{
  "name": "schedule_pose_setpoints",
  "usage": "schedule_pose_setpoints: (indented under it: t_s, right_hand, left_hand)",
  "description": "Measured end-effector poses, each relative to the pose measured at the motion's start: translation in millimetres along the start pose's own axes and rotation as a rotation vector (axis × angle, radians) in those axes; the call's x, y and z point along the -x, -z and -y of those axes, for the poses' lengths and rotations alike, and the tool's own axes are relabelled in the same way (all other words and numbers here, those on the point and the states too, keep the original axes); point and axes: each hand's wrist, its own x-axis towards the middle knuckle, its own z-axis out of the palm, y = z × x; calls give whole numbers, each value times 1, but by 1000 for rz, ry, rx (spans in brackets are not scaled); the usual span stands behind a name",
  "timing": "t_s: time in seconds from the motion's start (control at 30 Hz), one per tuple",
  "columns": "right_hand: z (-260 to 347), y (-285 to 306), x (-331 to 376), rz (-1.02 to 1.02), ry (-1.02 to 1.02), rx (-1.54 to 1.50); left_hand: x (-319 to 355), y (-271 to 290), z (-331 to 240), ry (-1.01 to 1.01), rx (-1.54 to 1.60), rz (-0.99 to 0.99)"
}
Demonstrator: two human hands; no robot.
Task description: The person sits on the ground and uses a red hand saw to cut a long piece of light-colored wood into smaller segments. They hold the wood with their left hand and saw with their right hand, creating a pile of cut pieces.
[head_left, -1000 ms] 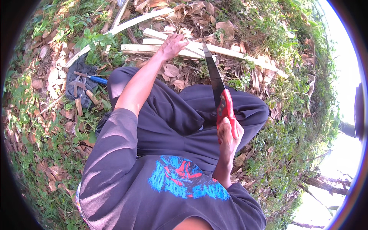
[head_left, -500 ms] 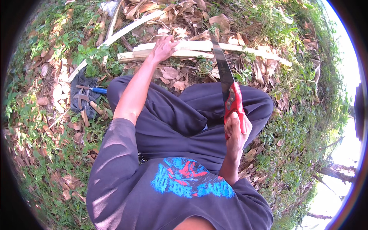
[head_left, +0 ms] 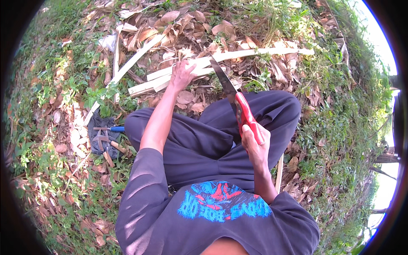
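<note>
My left hand (head_left: 182, 75) rests across several pale wooden strips on the ground, fingers stretched out and thumb apart. The long strip (head_left: 259, 52) runs from under that hand far to the right. Nearer me lie a shorter strip (head_left: 142, 88) and another short piece (head_left: 204, 72), set at a slight angle to each other. In my right hand (head_left: 256, 140) is a hand saw (head_left: 243, 108), gripped by its red handle. Its dark blade points away from me and leftward, the tip by the near edge of the long strip. Whether the teeth touch wood I cannot tell.
To the left, a blue-handled tool (head_left: 117, 128) and wooden-handled tools (head_left: 109, 158) lie on a dark cloth or bag (head_left: 96, 148). Another long pale strip (head_left: 134, 59) slants behind them. A thin strip (head_left: 279, 173) lies by my right leg. Dry leaves and grass surround me.
The saw has swung leftward with my right hand. My left hand's fingers have straightened. The near wooden piece now shows as two angled pieces. The view has shifted a little.
</note>
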Motion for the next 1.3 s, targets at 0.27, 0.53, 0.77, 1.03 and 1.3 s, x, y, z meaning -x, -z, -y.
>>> schedule_pose_setpoints:
  t_s: [0.27,0.53,0.77,1.03,1.3]
  right_hand:
    - [-10,3,-1,-11,-27,-12]
    - [-14,-3,-4,8,-26,-66]
    - [-30,-23,-32,9,28,24]
    - [-52,-35,-57,46,71,138]
    - [-63,-30,-50,23,17,-38]
  left_hand:
    - [-1,1,3,82,93,139]
    - [8,4,8,107,9,50]
    - [6,-5,8,122,30,34]
    - [6,-8,16,208,106,94]
    - [7,19,14,331,283,-3]
